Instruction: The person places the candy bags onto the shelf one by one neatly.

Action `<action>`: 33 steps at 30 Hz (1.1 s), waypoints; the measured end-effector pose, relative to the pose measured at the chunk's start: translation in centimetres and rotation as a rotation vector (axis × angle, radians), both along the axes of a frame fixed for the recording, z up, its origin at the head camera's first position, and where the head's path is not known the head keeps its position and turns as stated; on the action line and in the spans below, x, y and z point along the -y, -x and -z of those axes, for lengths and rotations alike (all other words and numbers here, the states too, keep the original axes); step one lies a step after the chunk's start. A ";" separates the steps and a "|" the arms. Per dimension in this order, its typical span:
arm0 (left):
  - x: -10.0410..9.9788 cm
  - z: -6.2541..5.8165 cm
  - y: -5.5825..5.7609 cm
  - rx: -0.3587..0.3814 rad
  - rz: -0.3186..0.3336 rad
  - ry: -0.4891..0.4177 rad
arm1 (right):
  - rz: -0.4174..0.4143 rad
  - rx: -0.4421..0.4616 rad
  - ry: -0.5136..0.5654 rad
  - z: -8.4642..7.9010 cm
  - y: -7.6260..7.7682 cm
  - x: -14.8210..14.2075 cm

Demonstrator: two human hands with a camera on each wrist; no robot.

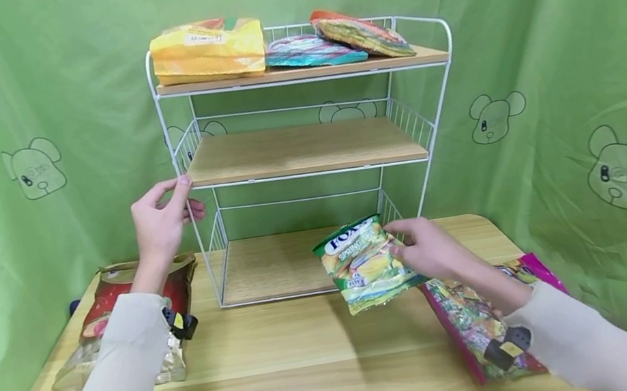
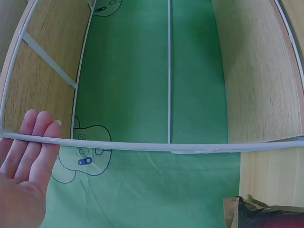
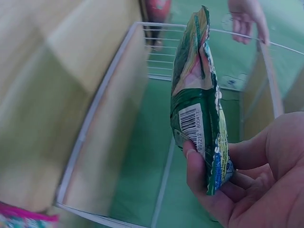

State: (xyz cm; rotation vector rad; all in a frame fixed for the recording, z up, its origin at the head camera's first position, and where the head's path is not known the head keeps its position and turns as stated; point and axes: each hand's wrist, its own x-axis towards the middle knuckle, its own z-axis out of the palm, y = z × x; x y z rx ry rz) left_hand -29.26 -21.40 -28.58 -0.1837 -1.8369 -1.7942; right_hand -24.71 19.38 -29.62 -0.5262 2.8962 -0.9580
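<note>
My right hand (image 1: pixel 431 246) pinches a small green candy bag (image 1: pixel 367 266) marked FOX'S by its right edge, in front of the bottom shelf board. The right wrist view shows the candy bag (image 3: pixel 197 104) edge-on, its barcode beside my fingertips. A white wire shelf rack (image 1: pixel 309 172) with three wooden boards stands on the table. At the front left corner of its middle board, my left hand (image 1: pixel 159 221) holds the frame, thumb in front. Seen from the left wrist, the left hand's fingers (image 2: pixel 35 147) pass behind the white post (image 2: pixel 142 145).
On the top board lie a yellow bag (image 1: pixel 209 52), a teal bag (image 1: pixel 314 50) and an orange-edged bag (image 1: pixel 364 33). A red and gold bag (image 1: pixel 101 300) lies left of the rack. A pink-edged candy bag (image 1: pixel 459 323) lies under my right forearm. Green cloth (image 1: pixel 562 43) surrounds the table.
</note>
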 end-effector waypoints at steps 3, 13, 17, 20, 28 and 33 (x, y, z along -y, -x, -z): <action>0.0 0.0 0.0 -0.001 0.006 -0.002 | 0.013 -0.012 -0.001 -1.8 -0.1 -0.2; 0.1 0.2 -0.1 0.005 0.004 -0.003 | 0.054 -0.048 -0.023 -8.3 -0.4 -0.4; 0.0 0.1 -0.1 0.004 0.009 -0.005 | 0.071 -0.044 -0.020 -10.5 -0.6 -0.8; 0.0 0.1 -0.1 -0.004 0.012 -0.012 | 0.089 -0.028 0.002 -12.2 -0.8 -1.3; 0.1 0.0 0.0 -0.015 0.016 -0.015 | 0.145 -0.027 0.066 -16.5 -0.5 -3.3; 0.1 0.1 0.0 -0.008 0.010 -0.003 | 0.177 -0.046 0.146 -18.7 0.1 -4.6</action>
